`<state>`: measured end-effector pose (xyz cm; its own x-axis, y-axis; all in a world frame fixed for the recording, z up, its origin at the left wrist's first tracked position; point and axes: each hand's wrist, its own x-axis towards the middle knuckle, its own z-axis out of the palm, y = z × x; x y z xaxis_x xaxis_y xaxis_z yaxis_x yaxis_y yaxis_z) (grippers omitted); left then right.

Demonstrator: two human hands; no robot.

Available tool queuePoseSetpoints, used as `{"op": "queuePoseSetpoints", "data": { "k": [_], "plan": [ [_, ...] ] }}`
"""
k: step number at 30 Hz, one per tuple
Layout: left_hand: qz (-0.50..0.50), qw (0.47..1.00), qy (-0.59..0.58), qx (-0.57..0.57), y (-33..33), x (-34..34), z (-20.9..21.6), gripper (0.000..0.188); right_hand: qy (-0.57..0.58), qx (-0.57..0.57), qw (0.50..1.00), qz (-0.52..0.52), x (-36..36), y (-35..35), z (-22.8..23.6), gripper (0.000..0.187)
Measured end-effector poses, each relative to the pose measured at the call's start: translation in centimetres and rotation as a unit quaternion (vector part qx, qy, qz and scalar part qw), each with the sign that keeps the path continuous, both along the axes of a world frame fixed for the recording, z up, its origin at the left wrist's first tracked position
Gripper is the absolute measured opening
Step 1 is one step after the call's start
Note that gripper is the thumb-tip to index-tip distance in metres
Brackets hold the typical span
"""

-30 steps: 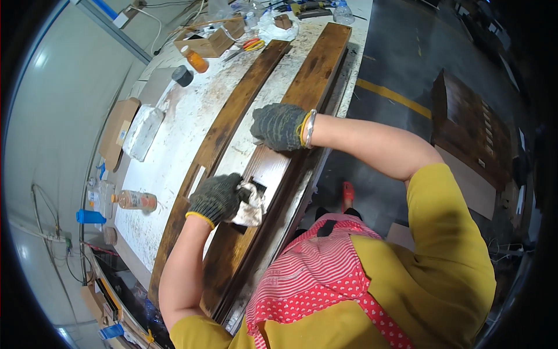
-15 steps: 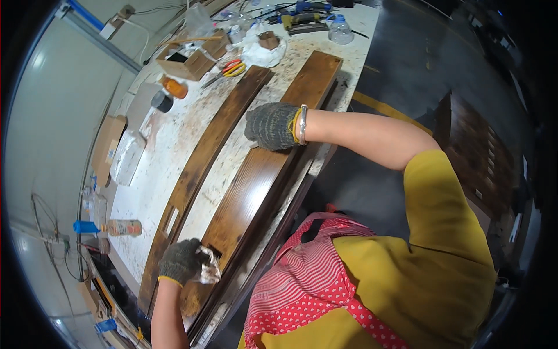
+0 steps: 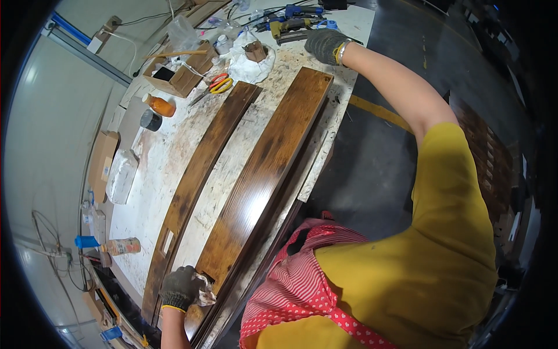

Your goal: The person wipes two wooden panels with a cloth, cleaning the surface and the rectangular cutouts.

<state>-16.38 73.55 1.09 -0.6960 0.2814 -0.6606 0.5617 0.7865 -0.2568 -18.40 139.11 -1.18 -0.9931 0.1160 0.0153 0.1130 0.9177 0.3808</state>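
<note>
Your left hand (image 3: 179,287), in a dark glove, presses a crumpled rag (image 3: 204,289) against the near end of the wide brown board (image 3: 267,174). Your right hand (image 3: 325,44), also gloved, rests on the table (image 3: 151,174) just past that board's far end, close to the blue tools (image 3: 293,20). A narrower board (image 3: 200,174) lies alongside to the left. Scissors (image 3: 216,84), a cardboard box (image 3: 180,72) and an orange bottle (image 3: 160,106) sit beyond.
</note>
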Motion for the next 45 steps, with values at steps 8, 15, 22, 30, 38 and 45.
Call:
{"op": "queuePoseSetpoints", "data": {
  "k": [8,15,22,30,38,45],
  "plan": [
    [-0.005,1.000,-0.014,0.026,0.3,-0.7,1.0,0.030,0.048,-0.039,0.995,-0.073,1.9,1.2,-0.3,0.024],
    [0.130,0.735,0.035,0.664,9.8,-5.9,1.7,0.057,0.298,-0.658,0.686,0.081,4.7,-2.9,-0.3,0.050],
    [-0.195,0.719,0.053,0.665,32.3,-19.0,7.9,0.030,-0.005,-0.719,0.634,0.284,10.3,-18.2,-1.6,0.049],
    [-0.593,0.708,-0.022,0.383,43.7,-7.6,-4.1,0.062,0.100,-0.743,0.562,0.349,1.8,-29.0,-8.1,0.047],
    [-0.622,0.649,-0.017,0.439,53.2,-8.8,-5.4,0.047,0.028,-0.794,0.526,0.305,3.3,-27.2,-7.3,0.036],
    [-0.326,0.764,0.068,0.552,59.7,-10.4,-3.9,0.047,-0.028,-0.777,0.577,0.250,3.9,-25.4,-5.6,0.038]
  ]
}}
